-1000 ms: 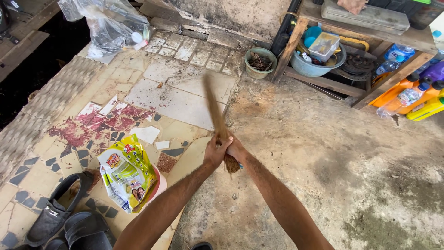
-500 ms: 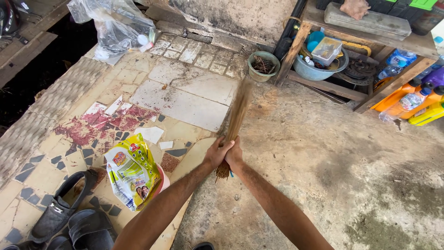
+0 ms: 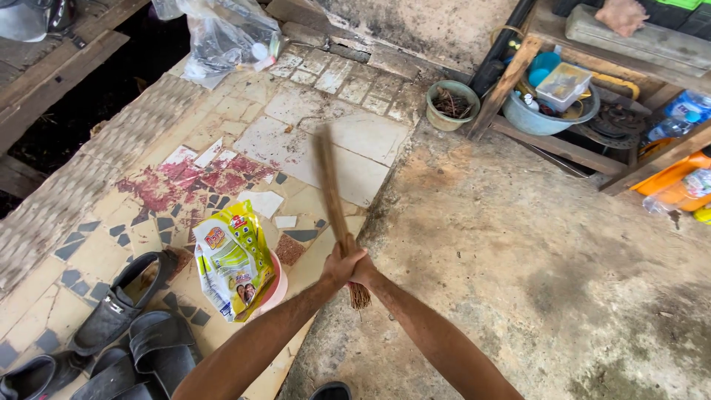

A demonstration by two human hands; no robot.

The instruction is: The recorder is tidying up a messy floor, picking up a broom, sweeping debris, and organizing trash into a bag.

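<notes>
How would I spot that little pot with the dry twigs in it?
Find the wooden shelf at the top right. At the foot of its left leg, on the floor, stands a small round green pot. Unlike the bigger blue basin under the shelf, it holds only brown twigs.

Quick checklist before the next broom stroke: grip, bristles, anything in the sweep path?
1. Both hands clasped on the broom: left hand and right hand wrapped around the bundle, ok.
2. Stick broom pointing away over the floor: ok, though blurred.
3. Yellow packet on its pink tub close by the left arm: not ok.
4. Black shoes apart from the broom: ok.
5. Bristle tips touching the floor: cannot tell.
</notes>
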